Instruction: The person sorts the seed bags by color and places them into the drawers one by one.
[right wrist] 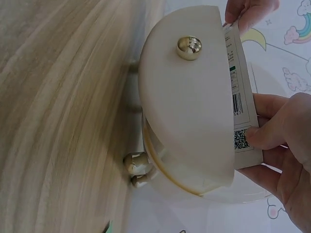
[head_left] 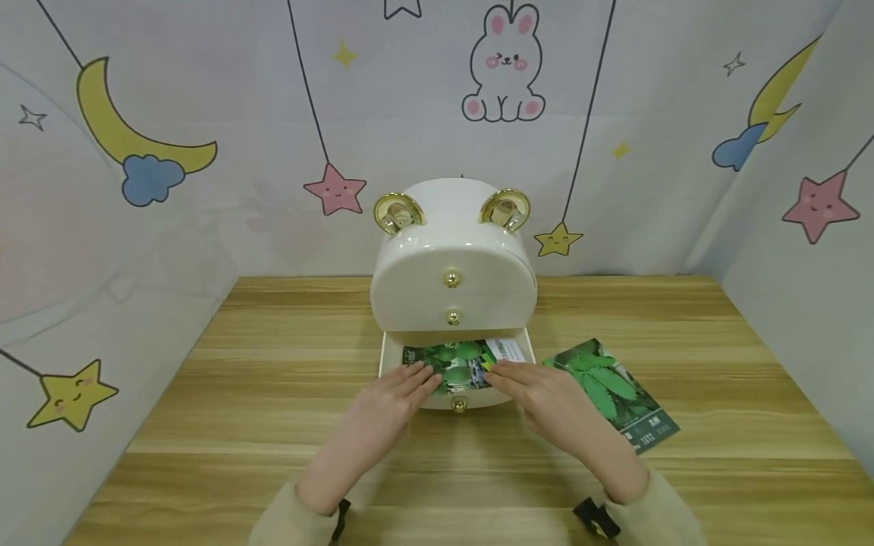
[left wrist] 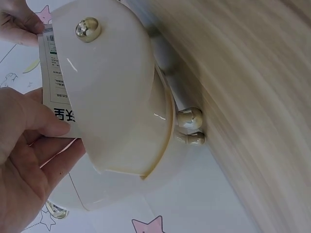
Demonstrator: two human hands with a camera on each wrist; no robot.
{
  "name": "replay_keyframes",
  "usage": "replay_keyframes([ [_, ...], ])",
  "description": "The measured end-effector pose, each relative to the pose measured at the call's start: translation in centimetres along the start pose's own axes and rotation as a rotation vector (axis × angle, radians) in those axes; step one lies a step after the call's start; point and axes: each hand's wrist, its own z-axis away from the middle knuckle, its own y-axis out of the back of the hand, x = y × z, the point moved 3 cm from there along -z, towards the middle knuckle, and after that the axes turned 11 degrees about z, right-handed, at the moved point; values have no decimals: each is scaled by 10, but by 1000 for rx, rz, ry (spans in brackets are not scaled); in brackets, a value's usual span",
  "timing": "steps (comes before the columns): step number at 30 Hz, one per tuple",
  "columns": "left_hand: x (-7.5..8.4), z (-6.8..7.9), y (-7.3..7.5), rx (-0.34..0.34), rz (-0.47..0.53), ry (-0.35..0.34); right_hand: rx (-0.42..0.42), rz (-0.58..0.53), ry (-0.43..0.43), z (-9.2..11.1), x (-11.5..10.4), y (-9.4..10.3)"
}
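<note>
A green printed seed packet (head_left: 456, 373) lies at the mouth of a pulled-out white drawer (head_left: 501, 399). My left hand (head_left: 391, 398) pinches one end of the packet between thumb and fingers; in the left wrist view the thumb lies on its white printed back. The other end is pinched by my right hand (head_left: 554, 402), whose thumb sits near a QR code in the right wrist view. The packet's lower part is hidden behind the drawer front (right wrist: 189, 107). Inside the drawer, a white printed piece (head_left: 505, 349) shows beside the packet; whether it is separate I cannot tell.
The drawer belongs to a white bear-shaped cabinet (head_left: 403, 296) with gold ears and knobs. Another packet (head_left: 608, 387) with a large green leaf picture lies on the wooden table (head_left: 273, 364), to the right, partly behind my right arm. A cartoon-printed cloth (head_left: 239, 91) hangs behind.
</note>
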Motion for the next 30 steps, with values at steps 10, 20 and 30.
replay_keyframes([
  [10, -17, -8, -5, -45, 67, 65, -31, -13, -37, -12, 3, -9],
  [20, -25, -11, -9, -39, 82, 96, -50, -7, -57, -19, 7, -18],
  [30, -31, -10, -12, -23, 148, 178, 16, -40, -58, -19, 7, -23],
])
